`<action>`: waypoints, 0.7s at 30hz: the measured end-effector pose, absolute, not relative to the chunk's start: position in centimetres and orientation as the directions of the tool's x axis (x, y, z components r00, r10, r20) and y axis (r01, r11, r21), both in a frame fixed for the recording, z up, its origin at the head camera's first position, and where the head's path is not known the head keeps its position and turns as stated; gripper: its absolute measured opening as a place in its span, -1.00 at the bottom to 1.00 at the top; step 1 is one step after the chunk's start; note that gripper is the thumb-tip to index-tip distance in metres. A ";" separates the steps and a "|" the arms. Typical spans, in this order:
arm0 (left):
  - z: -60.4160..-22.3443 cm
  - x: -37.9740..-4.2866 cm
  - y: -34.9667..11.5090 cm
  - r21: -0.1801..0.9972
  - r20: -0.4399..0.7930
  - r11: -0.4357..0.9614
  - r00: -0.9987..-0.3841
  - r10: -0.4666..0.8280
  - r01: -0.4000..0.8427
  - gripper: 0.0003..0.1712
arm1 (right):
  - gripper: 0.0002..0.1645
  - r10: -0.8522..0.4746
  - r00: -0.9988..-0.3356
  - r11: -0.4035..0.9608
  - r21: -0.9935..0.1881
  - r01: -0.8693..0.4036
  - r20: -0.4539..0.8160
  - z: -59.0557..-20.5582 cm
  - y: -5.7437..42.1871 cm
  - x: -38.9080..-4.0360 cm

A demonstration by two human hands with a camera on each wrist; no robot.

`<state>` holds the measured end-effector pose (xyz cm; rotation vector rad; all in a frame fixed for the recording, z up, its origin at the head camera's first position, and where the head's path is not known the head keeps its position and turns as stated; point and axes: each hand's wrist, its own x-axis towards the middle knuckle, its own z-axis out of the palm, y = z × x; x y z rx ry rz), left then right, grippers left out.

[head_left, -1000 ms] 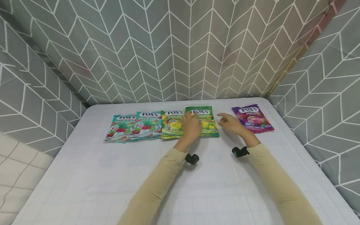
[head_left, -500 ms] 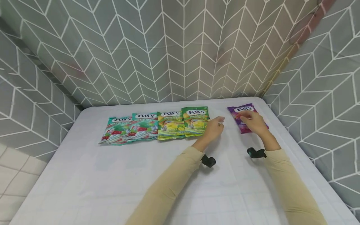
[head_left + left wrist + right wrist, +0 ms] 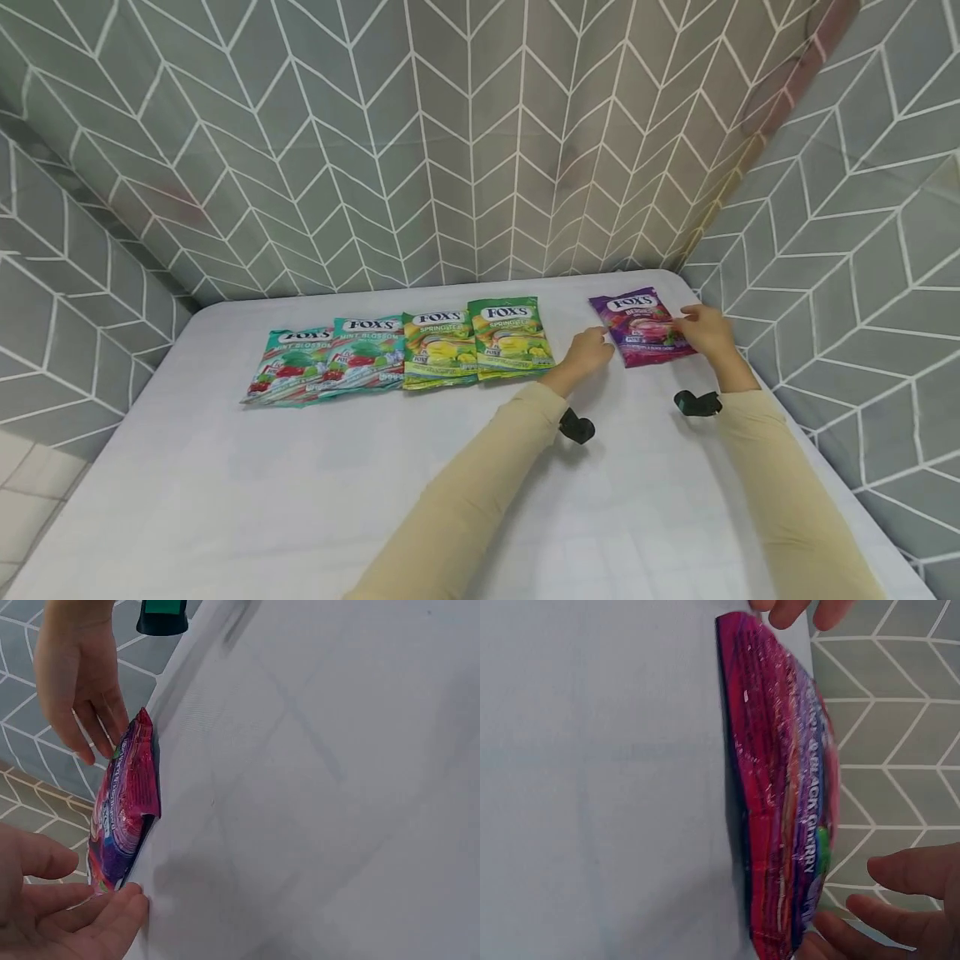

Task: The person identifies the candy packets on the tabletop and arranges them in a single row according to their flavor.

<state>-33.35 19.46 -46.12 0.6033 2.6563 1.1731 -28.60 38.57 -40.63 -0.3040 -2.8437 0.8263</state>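
A purple FOX'S candy bag [image 3: 639, 329] with berry print lies face up at the right of the white table. My left hand [image 3: 587, 358] is at its left edge, fingertips right at the corner and the thumb apart from it in the left wrist view. At the opposite edge is my right hand [image 3: 709, 335]; the right wrist view has its fingers [image 3: 836, 930] beside the bag's end, thumb held away. To the left, two yellow-green candy bags [image 3: 510, 337] lie side by side, nearest to the left hand.
Two teal mint candy bags [image 3: 367, 354] overlap at the row's left end. Grey curtains [image 3: 442, 142] with white zigzag lines stand behind the table [image 3: 300, 500] and along its sides. A small black camera is strapped at each wrist.
My left hand has left the green bags and moved right to the purple one. My right hand has passed over the purple bag to its right edge. The head view has shifted slightly.
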 end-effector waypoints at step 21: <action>-44.7 -30.1 18.1 0.943 -0.132 0.331 -0.937 0.325 -0.018 -0.54 | -0.24 0.200 -0.952 0.489 -0.819 0.301 -0.231 -42.1 39.3 -26.9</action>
